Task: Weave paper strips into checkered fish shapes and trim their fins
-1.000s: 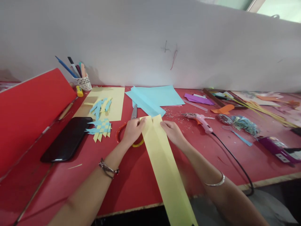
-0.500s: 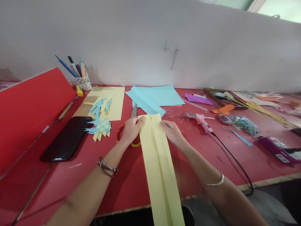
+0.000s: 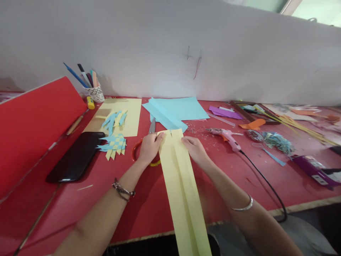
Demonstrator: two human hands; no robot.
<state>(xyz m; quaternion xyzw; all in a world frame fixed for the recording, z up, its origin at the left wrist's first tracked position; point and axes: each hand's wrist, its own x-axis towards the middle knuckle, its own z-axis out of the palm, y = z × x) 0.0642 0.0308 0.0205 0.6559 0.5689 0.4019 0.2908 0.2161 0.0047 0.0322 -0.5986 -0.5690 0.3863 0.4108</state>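
Note:
A long yellow paper strip, creased lengthwise with a short slit at its far end, stretches toward me over the table's front edge. My left hand pinches its far left corner, and my right hand pinches the far right corner. Both hands are closed on the paper. Beneath and beside my left hand lie scissors with red and yellow handles, partly hidden by the hand. Just beyond the strip are blue paper sheets. To the left rests a woven blue and yellow paper fish.
On the right lie a pink glue gun with a black cord, a purple power strip, blue tinsel and a dark tray. On the left are a black phone-like slab, a red board and a pen cup.
The near part of the yellow paper strip has shifted slightly to the right. Both hands keep their hold at its far corners, almost still.

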